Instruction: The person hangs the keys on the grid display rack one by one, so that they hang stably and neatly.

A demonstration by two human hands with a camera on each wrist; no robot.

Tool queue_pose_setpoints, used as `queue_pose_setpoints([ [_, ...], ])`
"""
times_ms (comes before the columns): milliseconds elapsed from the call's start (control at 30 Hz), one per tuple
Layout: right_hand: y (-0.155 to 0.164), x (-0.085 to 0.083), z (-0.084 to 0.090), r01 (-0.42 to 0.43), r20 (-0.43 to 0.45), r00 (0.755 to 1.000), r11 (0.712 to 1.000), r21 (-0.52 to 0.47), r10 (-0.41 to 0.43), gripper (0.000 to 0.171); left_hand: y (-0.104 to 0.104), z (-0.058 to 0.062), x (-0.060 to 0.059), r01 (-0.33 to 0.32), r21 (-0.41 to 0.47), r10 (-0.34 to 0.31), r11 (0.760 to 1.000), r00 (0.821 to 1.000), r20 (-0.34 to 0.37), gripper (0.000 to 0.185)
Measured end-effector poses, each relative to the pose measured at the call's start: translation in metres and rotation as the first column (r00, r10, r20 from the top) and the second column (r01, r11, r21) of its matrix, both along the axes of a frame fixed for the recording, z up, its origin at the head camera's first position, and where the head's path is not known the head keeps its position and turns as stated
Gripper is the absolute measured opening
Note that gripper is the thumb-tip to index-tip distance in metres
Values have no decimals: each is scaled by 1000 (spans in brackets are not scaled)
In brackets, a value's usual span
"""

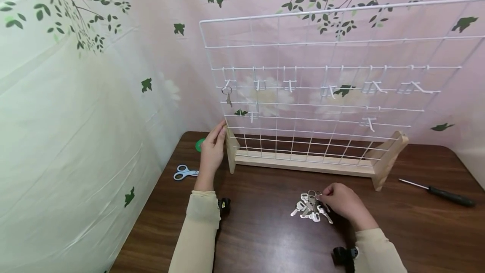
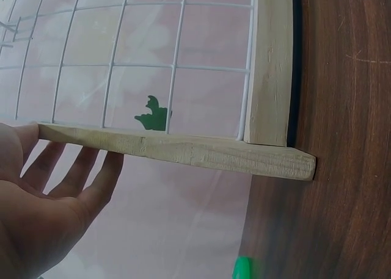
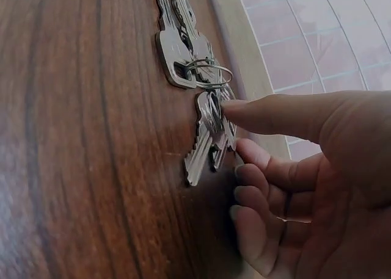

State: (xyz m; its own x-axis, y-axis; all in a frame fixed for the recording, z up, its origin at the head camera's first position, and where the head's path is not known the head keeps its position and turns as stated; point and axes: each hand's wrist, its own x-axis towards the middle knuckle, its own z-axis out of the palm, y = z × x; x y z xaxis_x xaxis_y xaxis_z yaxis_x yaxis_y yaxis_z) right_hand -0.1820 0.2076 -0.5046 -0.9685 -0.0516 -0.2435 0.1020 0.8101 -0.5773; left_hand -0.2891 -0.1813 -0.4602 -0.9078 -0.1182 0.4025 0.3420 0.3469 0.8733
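A white wire grid rack stands in a wooden base at the back of the dark table. One key hangs from its leftmost hook. My left hand lies with straight fingers against the rack's left wooden foot; in the left wrist view the fingers reach behind that foot. My right hand is at a pile of silver keys in front of the rack. In the right wrist view it pinches a small bunch of keys by the heads, the blades touching the table.
Blue-handled scissors and a green roll lie left of the rack. A black-handled screwdriver lies at the right. More ringed keys lie beyond the pinched bunch. Several empty hooks stick out of the grid. A printed curtain hangs behind.
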Motion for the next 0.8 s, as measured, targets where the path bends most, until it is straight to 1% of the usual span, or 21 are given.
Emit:
queue_pose_setpoints([
  [200, -3, -4, 4, -18, -12, 1000, 999, -45, 18, 25, -1, 5, -2, -9, 15, 9, 1000, 1000, -2, 43],
  [467, -5, -4, 5, -46, -4, 999, 996, -74, 46, 28, -3, 9, -3, -24, 13, 24, 1000, 1000, -10, 43],
  [533, -5, -3, 4, -48, -2, 999, 996, -79, 48, 30, -3, 8, -2, -28, 9, 28, 1000, 1000, -7, 43],
  [633, -7, 1, 2, -55, -6, 998, 995, -82, 55, 24, -2, 7, 0, -33, -2, 33, 999, 999, 6, 42],
  [700, -7, 4, 0, -61, -9, 998, 996, -71, 61, 21, -1, 5, 2, -33, -4, 33, 999, 999, 17, 42],
  [800, -7, 8, -1, -70, -21, 997, 996, -54, 69, 21, 1, 4, 4, -28, -4, 28, 1000, 999, 18, 41],
])
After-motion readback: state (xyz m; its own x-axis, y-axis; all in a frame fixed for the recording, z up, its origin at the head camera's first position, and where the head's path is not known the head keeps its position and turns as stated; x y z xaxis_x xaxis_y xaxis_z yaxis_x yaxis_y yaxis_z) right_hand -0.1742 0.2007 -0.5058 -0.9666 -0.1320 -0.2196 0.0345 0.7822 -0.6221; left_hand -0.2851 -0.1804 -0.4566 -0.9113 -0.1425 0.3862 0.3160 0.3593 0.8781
